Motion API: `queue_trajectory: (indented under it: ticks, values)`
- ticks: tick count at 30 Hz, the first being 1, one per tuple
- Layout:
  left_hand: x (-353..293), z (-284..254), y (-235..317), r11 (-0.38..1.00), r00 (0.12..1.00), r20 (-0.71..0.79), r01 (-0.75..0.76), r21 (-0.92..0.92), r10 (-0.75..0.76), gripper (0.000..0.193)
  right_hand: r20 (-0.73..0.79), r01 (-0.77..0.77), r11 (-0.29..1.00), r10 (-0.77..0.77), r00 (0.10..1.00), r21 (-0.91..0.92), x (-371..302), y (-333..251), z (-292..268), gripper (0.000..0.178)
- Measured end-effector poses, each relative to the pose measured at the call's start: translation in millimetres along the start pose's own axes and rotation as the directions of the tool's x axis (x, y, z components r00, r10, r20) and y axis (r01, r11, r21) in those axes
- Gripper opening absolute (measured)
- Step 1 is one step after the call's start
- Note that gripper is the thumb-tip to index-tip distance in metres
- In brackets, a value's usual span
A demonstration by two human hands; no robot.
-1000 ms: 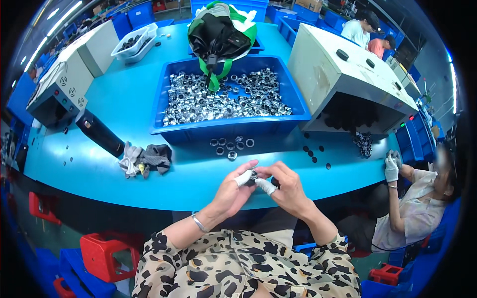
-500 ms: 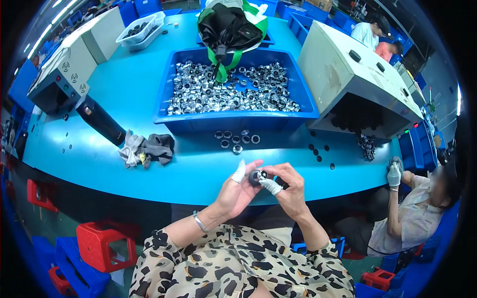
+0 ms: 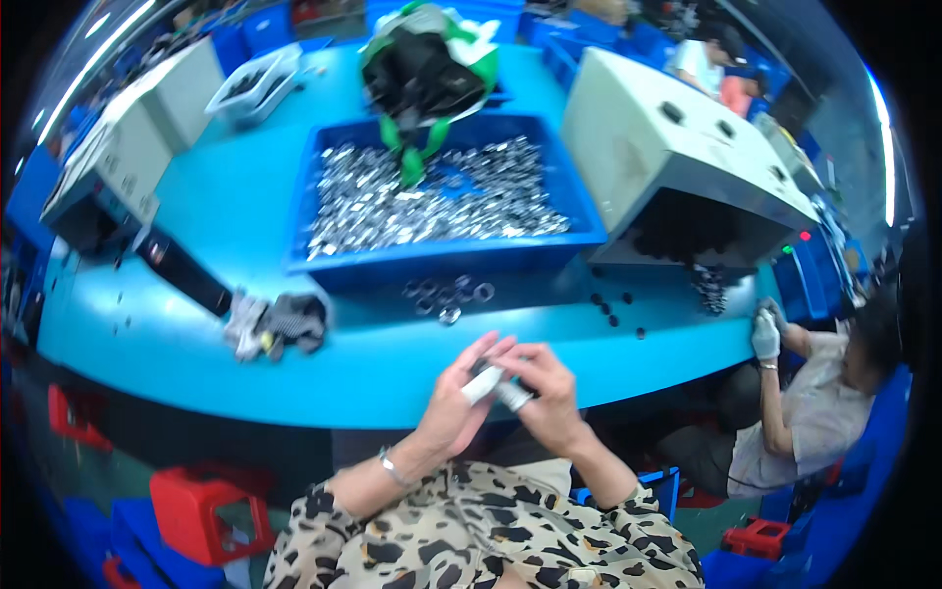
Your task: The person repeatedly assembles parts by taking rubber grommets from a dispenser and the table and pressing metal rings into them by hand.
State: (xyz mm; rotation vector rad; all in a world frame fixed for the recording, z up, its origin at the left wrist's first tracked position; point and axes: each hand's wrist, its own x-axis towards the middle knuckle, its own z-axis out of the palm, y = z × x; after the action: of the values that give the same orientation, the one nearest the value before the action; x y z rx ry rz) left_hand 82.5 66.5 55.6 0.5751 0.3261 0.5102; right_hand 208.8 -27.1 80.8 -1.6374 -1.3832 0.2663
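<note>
Above the table's near edge, my hands meet around a small round black-and-chrome part [image 3: 480, 367], mostly hidden by the fingers and blurred. My left hand [image 3: 453, 402], with a white cover on its thumb, is closed on one side of it. My right hand [image 3: 551, 401], its thumb covered in white too, pinches from the other side. Something dark also shows under the right fingers; I cannot tell if it belongs to the same part. Several loose chrome rings [image 3: 449, 315] lie on the table beyond my hands.
A blue bin [image 3: 442, 257] of shiny rings stands ahead, a black-and-green bag [image 3: 422, 79] over its far edge. Left are a dark bottle [image 3: 183, 272] and grey gloves [image 3: 296, 323]. Black pieces [image 3: 613, 321] lie before a white box-shaped machine [image 3: 628, 147]. Another person [image 3: 810, 402] sits right.
My hands have drawn closer together, and my left thumb has folded over the part, covering more of it. The whole view has shifted slightly and blurred.
</note>
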Motion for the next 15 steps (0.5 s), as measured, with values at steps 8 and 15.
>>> queue_trajectory:
  ticks: [8,15]
  values:
    - [-23,7,25,1.0,0.995,0.098,-0.007,-0.011,0.008,0.053,-0.024,-0.056,0.942,0.068,0.997,0.331,-2,8,12,0.03]
    - [-21,-11,27,0.906,0.998,0.067,-0.023,0.423,-0.006,0.044,0.012,-0.184,0.9,0.195,0.981,0.395,-10,4,-6,0.033]
